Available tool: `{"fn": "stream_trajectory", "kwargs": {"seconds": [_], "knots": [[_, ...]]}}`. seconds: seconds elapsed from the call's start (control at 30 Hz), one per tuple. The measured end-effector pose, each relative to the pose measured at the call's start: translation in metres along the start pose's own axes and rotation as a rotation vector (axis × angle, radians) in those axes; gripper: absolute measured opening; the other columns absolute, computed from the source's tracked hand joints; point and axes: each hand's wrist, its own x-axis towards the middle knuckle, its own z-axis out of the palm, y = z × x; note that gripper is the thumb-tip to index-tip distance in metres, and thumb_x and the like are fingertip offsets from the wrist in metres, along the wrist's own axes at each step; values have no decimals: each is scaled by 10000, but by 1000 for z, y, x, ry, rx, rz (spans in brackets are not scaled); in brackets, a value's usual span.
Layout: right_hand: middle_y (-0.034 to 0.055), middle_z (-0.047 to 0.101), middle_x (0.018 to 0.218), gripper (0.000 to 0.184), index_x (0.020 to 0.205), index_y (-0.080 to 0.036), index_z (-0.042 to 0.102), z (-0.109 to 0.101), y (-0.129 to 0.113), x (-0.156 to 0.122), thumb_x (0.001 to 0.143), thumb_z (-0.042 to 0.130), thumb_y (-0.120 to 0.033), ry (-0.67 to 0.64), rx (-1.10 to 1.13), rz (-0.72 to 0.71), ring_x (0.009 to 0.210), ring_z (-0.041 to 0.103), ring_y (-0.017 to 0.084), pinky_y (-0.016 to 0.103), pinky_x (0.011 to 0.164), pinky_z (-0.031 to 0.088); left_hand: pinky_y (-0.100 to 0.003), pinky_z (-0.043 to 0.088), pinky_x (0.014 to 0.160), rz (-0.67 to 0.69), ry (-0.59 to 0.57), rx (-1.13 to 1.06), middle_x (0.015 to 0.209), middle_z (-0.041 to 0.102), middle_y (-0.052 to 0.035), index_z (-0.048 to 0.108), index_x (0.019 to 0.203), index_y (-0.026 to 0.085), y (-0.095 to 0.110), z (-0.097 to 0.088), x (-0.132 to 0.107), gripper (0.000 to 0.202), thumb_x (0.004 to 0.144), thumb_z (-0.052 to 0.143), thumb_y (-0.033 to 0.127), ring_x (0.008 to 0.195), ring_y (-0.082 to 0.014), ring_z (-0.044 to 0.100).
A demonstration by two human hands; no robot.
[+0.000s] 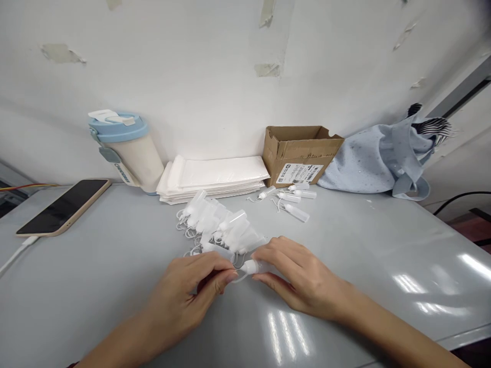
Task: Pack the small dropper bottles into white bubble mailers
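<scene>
Between finger and thumb, my right hand [297, 273] grips a small translucent squeeze bottle [251, 267] with a white cap, lying sideways and pointing left. Its body is mostly covered by the fingers. My left hand [199, 286] is pinched at the thin white cap strap [240, 279] that loops from the bottle's neck; the strap's end is hidden by the fingertips. Just beyond both hands lies a heap of similar little bottles [218, 222], their looped straps mostly toward the left. Several more bottles [296, 212] lie scattered farther back on the right.
A grey table [115, 306] meets a white wall. Along the back stand a tumbler [130, 148], a stack of white packets [218, 176], an open cardboard box [299, 158] and a light blue bag [368, 158]. A phone [65, 207] with a white cable lies at left.
</scene>
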Motion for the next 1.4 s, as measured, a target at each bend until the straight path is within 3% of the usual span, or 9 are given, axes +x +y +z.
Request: {"fn": "stream_trajectory", "kwargs": {"seconds": [0.6,0.9,1.1,1.4], "knots": [[87,621,730,122,983,-62,552,7,-8,-2,928,455,-110,89,-93,-111,656,546,165,278,581,504,-170,364,503,163,62,58,611,533,65,545,827,209,-5,12,-6,144,939,469,160,515,-73,492],[93,660,781,124,981,-93,558,10,-8,-3,937,446,-122,88,-112,-116,719,610,176,285,635,534,-175,387,528,136,0,70,648,563,56,533,838,213,-5,13,-8,157,949,439,155,544,-81,514],[109,665,824,130,1007,-71,565,5,-3,-1,922,496,-141,107,-115,-49,724,607,173,285,632,533,-165,415,510,107,74,175,680,577,60,565,1004,216,-8,8,-7,93,919,529,227,512,-76,505],[104,685,883,140,1037,-112,567,5,0,-2,937,478,-152,130,-117,-32,790,635,169,288,678,556,-150,417,506,97,112,155,659,608,55,608,937,212,-5,6,-2,111,911,507,172,524,-72,533]]}}
